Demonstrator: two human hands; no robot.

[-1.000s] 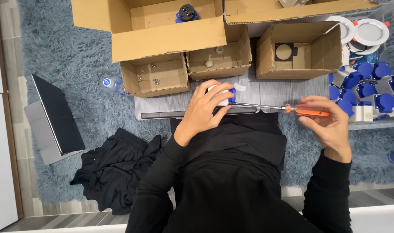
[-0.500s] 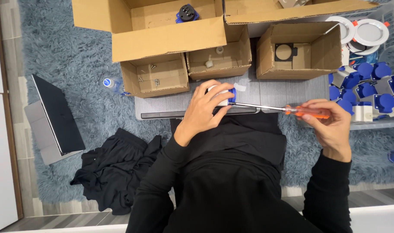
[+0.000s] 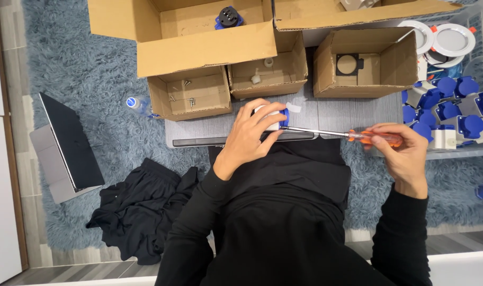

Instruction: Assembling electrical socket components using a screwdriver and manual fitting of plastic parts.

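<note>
Brown open cartons (image 3: 199,39) line the grey board (image 3: 199,127); left hand (image 3: 250,135) clasps a white-blue socket (image 3: 276,117); right hand (image 3: 400,151) grips an orange screwdriver (image 3: 358,135).

Screwdriver (image 3: 358,135): orange handle, silver shaft; the small part (image 3: 276,117) under the left hand (image 3: 249,135) is white with a blue piece, sleeves (image 3: 405,233) black. Cardboard boxes (image 3: 199,37) plain brown, worktop (image 3: 347,114) grey, rug (image 3: 66,58) shaggy grey-blue, heap of parts (image 3: 453,106) blue and white, round fittings (image 3: 453,39) white. Black cloth (image 3: 141,212) on the rug, bottle (image 3: 138,104) with blue cap, laptop (image 3: 66,145) dark with silver edge.
</note>
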